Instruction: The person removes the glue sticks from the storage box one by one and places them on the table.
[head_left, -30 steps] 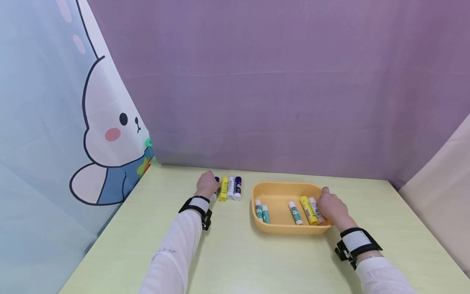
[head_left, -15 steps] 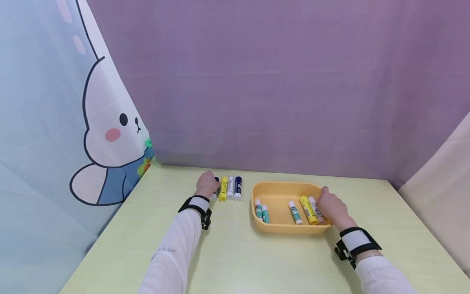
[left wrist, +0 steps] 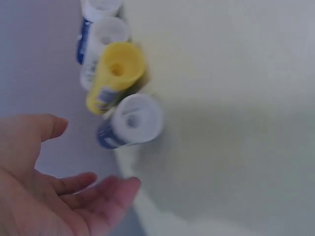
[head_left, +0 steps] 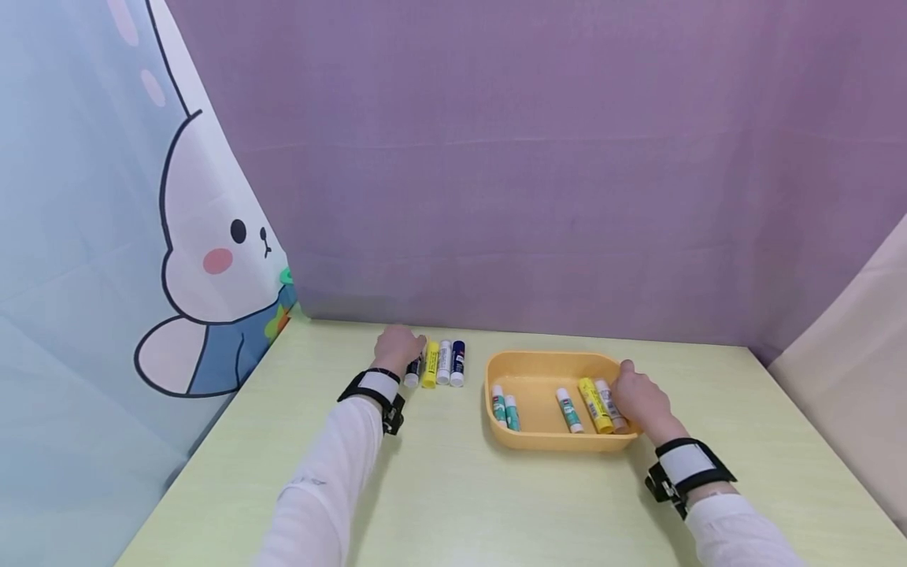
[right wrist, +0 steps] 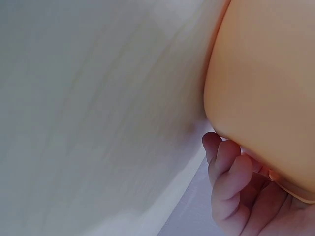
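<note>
In the head view, a row of glue sticks lies on the table: a navy and white glue stick [head_left: 413, 372] at the left end, a yellow glue stick [head_left: 431, 365], a white glue stick [head_left: 444, 362] and another navy one [head_left: 457, 364]. My left hand [head_left: 397, 348] is beside the left end of that row. The left wrist view shows its thumb and fingers spread, with a gap before the nearest glue stick [left wrist: 135, 120]. My right hand [head_left: 641, 400] grips the right side of an orange plastic tray [head_left: 538, 442], fingers [right wrist: 231, 172] curled against its outer wall.
Inside the tray lie several more glue sticks: two small teal ones [head_left: 512, 413] at the left, a teal one [head_left: 570, 411], a yellow one [head_left: 597, 406] and a pale one [head_left: 612, 406]. A purple curtain [head_left: 524, 173] hangs behind the pale green table [head_left: 482, 512].
My left hand has shifted slightly up and left, uncovering more of the end navy glue stick. The right hand and the tray have stayed in place.
</note>
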A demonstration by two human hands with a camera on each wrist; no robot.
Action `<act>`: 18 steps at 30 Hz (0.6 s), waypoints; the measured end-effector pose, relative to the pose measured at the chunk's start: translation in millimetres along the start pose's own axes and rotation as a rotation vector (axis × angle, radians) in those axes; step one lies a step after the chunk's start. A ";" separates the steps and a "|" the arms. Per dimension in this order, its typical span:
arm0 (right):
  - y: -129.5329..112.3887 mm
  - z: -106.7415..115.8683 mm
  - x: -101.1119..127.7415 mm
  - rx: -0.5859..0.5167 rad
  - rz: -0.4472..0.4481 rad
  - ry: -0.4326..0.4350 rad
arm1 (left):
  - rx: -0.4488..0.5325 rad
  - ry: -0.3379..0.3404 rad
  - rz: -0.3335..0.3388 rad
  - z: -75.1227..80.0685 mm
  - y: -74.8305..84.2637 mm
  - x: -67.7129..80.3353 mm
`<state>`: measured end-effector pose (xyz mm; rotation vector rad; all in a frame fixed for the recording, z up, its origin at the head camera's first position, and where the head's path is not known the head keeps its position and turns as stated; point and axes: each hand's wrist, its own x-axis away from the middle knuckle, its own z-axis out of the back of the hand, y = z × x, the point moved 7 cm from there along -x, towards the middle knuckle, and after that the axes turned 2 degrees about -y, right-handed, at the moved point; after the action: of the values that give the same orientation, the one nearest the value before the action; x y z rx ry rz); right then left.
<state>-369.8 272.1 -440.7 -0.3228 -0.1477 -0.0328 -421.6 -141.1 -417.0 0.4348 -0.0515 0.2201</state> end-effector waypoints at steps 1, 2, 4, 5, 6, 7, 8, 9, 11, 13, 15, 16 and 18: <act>-0.2 -0.1 0.1 0.000 0.000 0.000 | 0.015 0.002 0.005 3.9 1.1 1.7; -0.4 -0.1 0.3 0.000 0.000 0.001 | 0.028 0.001 0.006 8.1 2.6 3.4; -1.1 0.1 0.6 -0.001 0.002 0.002 | 0.063 -0.008 0.012 16.9 6.4 6.8; -1.5 0.1 0.8 -0.004 0.002 0.001 | 0.071 -0.010 0.013 21.3 8.4 7.9; -1.7 0.0 1.1 -0.005 0.003 0.000 | 0.075 -0.013 0.013 25.7 10.5 8.4; -2.0 -0.1 1.3 -0.007 0.004 -0.001 | 0.071 -0.016 0.011 29.7 12.9 8.5; -2.2 0.1 1.5 -0.009 0.005 -0.001 | 0.052 -0.016 -0.003 34.0 16.6 8.6; -2.2 0.0 1.7 -0.010 0.004 -0.002 | 0.038 -0.015 -0.015 38.1 20.0 8.5; -2.4 0.3 2.2 -0.012 0.001 -0.003 | 0.009 -0.013 -0.037 45.5 27.1 8.1; -2.3 0.6 2.4 -0.015 0.000 -0.003 | -0.008 -0.009 -0.072 51.4 35.4 8.7; -1.8 0.5 2.4 -0.015 -0.002 -0.003 | -0.008 0.004 -0.108 56.8 44.4 11.6; -1.6 0.4 2.3 -0.016 -0.003 -0.003 | -0.008 0.007 -0.127 59.0 49.5 13.9; -1.3 0.0 2.0 -0.013 -0.002 -0.003 | 0.009 0.017 -0.172 62.0 60.8 20.1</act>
<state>-368.0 270.9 -440.0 -0.3355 -0.1507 -0.0357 -415.6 -109.7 -333.8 0.4437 0.0037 0.0547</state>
